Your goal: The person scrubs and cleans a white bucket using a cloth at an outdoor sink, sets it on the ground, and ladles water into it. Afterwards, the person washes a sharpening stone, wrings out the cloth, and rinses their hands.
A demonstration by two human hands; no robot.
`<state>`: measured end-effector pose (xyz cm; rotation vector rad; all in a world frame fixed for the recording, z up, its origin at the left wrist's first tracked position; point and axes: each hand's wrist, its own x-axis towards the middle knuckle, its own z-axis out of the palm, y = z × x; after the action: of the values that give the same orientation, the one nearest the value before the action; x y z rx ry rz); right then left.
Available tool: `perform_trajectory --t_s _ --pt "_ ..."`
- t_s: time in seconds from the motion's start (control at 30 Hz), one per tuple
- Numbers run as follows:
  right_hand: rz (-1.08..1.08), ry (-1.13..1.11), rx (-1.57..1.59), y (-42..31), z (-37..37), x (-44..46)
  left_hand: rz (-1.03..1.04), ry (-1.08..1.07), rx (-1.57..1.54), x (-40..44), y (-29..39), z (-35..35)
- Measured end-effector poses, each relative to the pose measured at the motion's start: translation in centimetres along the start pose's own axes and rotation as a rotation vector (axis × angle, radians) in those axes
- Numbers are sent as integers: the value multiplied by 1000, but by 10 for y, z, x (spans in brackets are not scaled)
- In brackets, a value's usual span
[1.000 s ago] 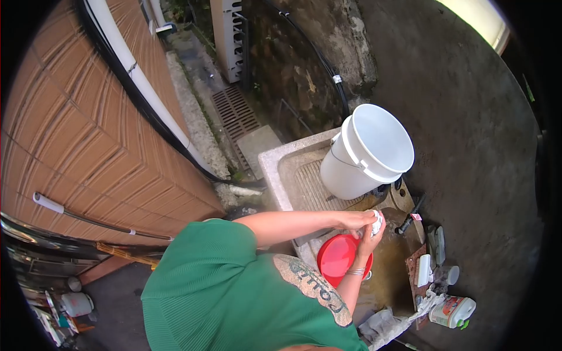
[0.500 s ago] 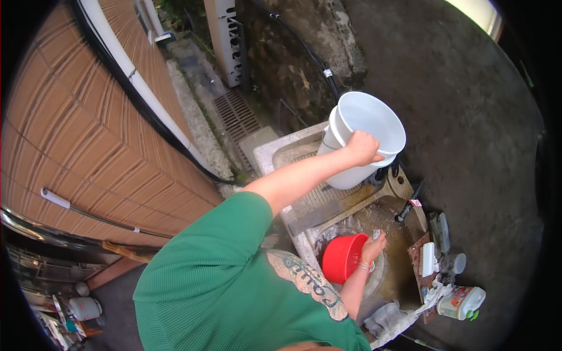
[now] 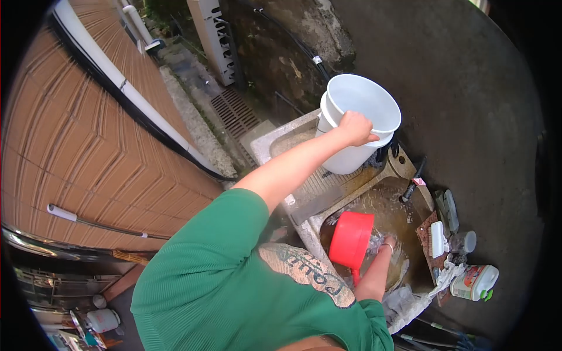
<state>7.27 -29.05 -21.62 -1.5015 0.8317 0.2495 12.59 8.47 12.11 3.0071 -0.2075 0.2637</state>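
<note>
My left hand is closed over the rim of a white bucket, with fingers inside and thumb outside. A second rim shows just below, so two buckets look nested. They stand on the ribbed washboard side of a stone sink. In the water-filled basin, my right hand is low at the water, its fingers blurred and partly hidden. Beside it, a red dipper lies tilted with its mouth toward that hand. The dipper's short handle points toward my right forearm.
A black tap with a pink tag reaches over the basin. Along the right ledge are a white brush, a clear jar and a detergent jug. Wet cloth hangs over the near edge. A tiled wall rises at left.
My right hand has come away from the dipper's mouth and gone down to the water. The dipper has turned, its handle now showing. My left hand stays on the bucket rim.
</note>
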Motion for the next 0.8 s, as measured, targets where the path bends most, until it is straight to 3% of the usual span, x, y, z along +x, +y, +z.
perform_trajectory --t_s 0.03,0.1,0.13,0.17,0.27,0.33,0.4,0.47,0.57,0.67,0.77,0.8 --pt "67 104 115 -4 -9 -3 8 12 -24 0 1 3" --pt "-268 -19 335 -43 -4 -20 10 5 -5 3 1 1" --pt "-286 -107 463 -87 11 -76 0 -19 38 3 5 -3" --pt "-444 -229 506 -109 22 -92 -15 -35 36 5 9 -7" --pt "-626 -354 727 -176 95 -174 8 4 11 6 10 -2" --pt "-765 -395 707 -188 156 -203 14 73 62 4 7 1" --pt "-1066 -172 313 -172 220 -222 23 83 29 2 3 0" --pt "-1386 294 -49 -160 259 -227 64 118 11 0 2 -1" --pt "-1167 373 264 -175 271 -190 98 155 30 3 3 -3" --pt "-454 -263 750 -219 252 -124 106 184 47 -4 5 -3" --pt "-359 -503 608 -239 254 -71 127 199 52 1 6 -2" --pt "-483 -442 567 -238 252 -75 117 199 51 -1 8 -3"
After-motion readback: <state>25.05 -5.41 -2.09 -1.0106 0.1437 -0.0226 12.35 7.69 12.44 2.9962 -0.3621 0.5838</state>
